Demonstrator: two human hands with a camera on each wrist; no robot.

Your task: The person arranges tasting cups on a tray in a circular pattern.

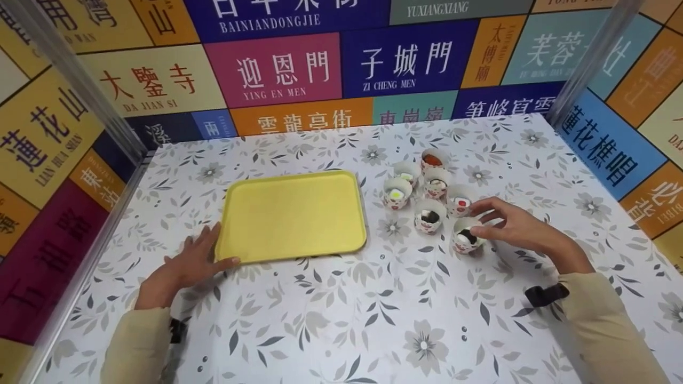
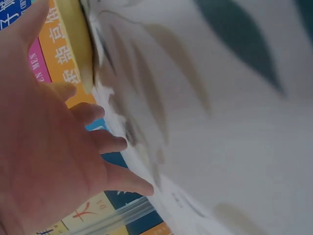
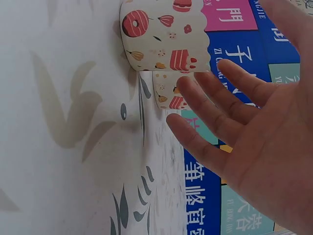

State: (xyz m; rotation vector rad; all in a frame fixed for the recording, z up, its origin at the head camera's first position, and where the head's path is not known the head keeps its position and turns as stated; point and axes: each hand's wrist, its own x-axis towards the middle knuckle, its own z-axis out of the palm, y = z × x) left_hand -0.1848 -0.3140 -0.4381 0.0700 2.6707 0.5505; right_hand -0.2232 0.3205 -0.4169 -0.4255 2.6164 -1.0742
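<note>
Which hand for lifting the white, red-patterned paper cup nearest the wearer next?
Right, I'd say. The right hand is right at that white, red-patterned paper cup, fingers apart. The left hand is well away, at the yellow rectangular tray's near-left corner.

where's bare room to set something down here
The yellow tray is bare, as is the floral tablecloth on its near side and between it and the back wall. Only a narrow strip parts the tray from the seven paper cups; that cluster is crowded, with the right hand at its near right.
</note>
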